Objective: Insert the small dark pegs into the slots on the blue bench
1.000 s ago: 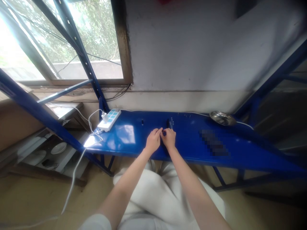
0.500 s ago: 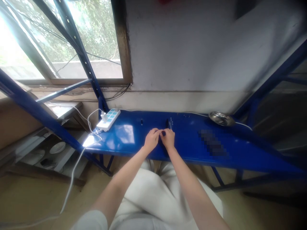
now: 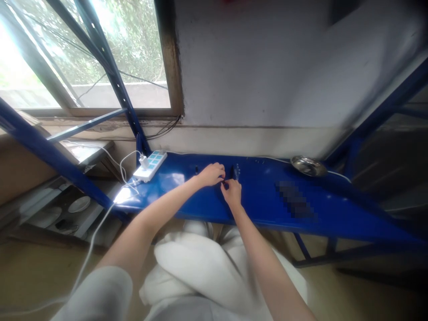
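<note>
Above the blue table, my left hand (image 3: 212,174) and my right hand (image 3: 232,191) meet at the fingertips. Between them is a small dark piece (image 3: 225,183), too small to name and partly hidden by the fingers. My right hand pinches it from the near side. The left hand arches over from the far left, its fingers curled close to the same piece. Just beyond the right hand lie a dark strip (image 3: 231,171) and a group of small clear pieces (image 3: 237,171). A tiny dark piece (image 3: 197,170) rests left of my left hand.
A white power strip (image 3: 151,166) with a plug and cable lies at the left end of the blue table (image 3: 261,200). Toward the right stand a shiny metal dish (image 3: 308,166) and a blurred-out dark object (image 3: 294,199). Several tiny bits (image 3: 259,162) lie near the wall.
My left hand has swung up and over to the far side of the small piece, its forearm now slanting more. The right hand stays nearly in place, still pinching.
</note>
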Demonstrator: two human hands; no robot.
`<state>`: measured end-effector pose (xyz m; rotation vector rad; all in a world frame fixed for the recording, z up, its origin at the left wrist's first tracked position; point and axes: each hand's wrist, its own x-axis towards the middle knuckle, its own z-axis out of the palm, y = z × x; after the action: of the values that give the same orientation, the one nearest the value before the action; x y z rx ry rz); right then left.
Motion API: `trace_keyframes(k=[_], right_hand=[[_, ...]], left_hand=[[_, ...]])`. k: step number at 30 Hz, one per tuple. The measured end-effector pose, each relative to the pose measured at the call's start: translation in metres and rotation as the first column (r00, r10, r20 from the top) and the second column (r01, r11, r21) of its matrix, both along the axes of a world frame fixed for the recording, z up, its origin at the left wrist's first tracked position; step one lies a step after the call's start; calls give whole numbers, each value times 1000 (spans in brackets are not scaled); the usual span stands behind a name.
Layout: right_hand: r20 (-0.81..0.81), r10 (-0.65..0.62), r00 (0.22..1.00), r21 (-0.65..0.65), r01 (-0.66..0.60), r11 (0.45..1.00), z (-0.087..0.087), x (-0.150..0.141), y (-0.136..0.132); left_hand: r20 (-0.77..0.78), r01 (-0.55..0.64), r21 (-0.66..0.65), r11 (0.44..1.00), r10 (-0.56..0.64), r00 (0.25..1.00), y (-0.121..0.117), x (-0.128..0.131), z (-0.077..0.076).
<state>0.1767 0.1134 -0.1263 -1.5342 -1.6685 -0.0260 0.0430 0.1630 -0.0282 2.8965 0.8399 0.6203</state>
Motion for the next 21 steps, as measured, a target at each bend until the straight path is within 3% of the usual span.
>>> trace_keyframes(k=[6,10,12,14,17,21], right_hand=[[-57,40,998,-20,-41,999,5,-1,-3],[-102,54,993,9,-53,999,7,-2,-5],[-114,52,992,6,-52,999,7,-2,-5],[-127,58,990,7,-58,998,6,-1,-5],[-141,81,987,30,-77,997,4,0,-4],[-126,94,988,48,-89,995,2,1,-3]], left_hand=[[-162,75,40,996,-68,984,1,10,9],[-168,70,64,996,-58,984,20,6,24],[-110,-17,30,999,20,994,32,1,34],[-151,-166,24,986,167,974,43,-6,42],[-354,-378,47,925,369,859,48,-15,46],[-489,-483,69,873,452,746,46,-24,40]])
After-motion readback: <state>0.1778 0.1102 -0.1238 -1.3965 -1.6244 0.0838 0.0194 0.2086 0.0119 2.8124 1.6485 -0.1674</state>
